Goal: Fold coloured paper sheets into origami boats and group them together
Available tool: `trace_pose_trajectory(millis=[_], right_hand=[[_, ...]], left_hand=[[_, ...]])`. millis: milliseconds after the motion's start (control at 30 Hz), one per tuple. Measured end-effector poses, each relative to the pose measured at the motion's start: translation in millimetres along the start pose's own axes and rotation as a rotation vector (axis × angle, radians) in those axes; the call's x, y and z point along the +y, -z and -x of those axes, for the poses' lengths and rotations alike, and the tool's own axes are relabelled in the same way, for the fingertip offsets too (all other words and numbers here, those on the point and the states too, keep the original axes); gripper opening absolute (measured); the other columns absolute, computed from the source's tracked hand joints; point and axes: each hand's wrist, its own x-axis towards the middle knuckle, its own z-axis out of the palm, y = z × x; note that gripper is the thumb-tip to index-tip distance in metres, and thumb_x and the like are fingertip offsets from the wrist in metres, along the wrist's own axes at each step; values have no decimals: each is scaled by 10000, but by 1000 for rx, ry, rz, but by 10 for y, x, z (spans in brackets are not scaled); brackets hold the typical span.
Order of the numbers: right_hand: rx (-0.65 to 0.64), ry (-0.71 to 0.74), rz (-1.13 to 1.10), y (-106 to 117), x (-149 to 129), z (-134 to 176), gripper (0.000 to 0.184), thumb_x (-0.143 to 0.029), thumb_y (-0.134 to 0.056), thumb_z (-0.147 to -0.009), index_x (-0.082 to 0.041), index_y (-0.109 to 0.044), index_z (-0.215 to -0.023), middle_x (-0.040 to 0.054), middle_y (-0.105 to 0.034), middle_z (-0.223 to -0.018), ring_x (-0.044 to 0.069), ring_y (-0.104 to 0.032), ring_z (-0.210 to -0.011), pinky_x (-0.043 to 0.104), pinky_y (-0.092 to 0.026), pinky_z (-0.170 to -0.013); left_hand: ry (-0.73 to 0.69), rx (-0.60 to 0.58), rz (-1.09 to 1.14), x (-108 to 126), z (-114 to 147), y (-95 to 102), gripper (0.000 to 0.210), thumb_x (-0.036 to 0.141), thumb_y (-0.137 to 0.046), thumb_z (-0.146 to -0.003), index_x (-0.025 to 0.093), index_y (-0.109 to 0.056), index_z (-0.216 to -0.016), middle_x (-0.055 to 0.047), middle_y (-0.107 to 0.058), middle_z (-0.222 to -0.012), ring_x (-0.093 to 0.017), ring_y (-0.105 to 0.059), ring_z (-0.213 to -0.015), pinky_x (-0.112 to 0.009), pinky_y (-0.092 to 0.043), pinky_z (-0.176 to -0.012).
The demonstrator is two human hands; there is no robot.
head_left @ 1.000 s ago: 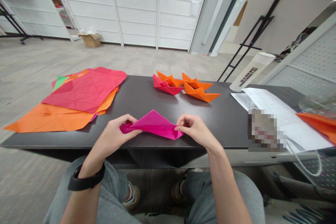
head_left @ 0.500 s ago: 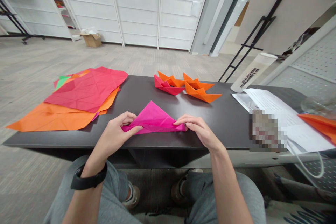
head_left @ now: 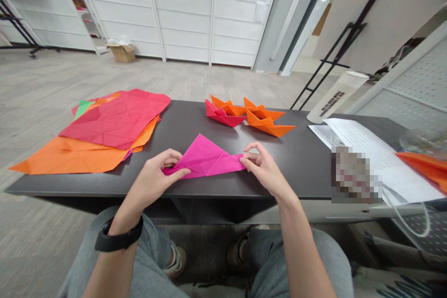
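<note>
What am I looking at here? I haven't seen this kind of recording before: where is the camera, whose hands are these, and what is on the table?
The camera sits on a person's head and looks forward and down, so the two bare arms that come in from below are that person's own. No machine is involved.

The left hand and the right hand each pinch one end of a folded magenta paper, which rests on the dark table.

At the far left lies a stack of flat sheets, red on top of orange. Behind the magenta paper stand finished paper boats, one red, the others orange. On the right lie white printed papers; one patch there is blurred out.

The left wrist wears a black watch.
</note>
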Motion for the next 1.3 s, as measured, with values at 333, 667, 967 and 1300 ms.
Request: trace_pose_trajectory(millis=[333,667,967,1300], right_hand=[[-24,118,321,-20,-14,25,310,-407,-802,-767,-206,-778,-1002,64,-705,-987,150,-585,-698,297,-487,-635],[-53,-20,118,-28,-36,20,224,-378,-741,-807,-186,-763,-921,45,-756,-779,195,-697,-716,322,-520,-729],[116,-56,94,26,-2,-17,332,-480,-812,-717,-171,-752,-821,51,-719,-657,175,-628,-612,276,-442,-573],[168,-90,61,8,-57,-16,439,-566,-860,-631,-169,-750,-784,61,-712,-667,187,-630,-629,286,-469,-582]], left_hand=[[-1,29,-11,-22,-2,1,261,388,-785,-797,222,-642,-937,10,-722,-851,-178,-699,-809,-270,-553,-759],[3,51,69,-5,2,2,272,368,-813,-767,214,-653,-924,-1,-711,-858,-180,-697,-818,-286,-558,-795],[-209,460,189,-108,-57,4,228,241,-825,-744,211,-652,-889,-36,-582,-1058,-181,-608,-1018,-264,-509,-809],[-149,345,-77,-26,-48,14,143,286,-775,-814,252,-764,-953,-39,-586,-1029,-187,-592,-981,-298,-479,-815]])
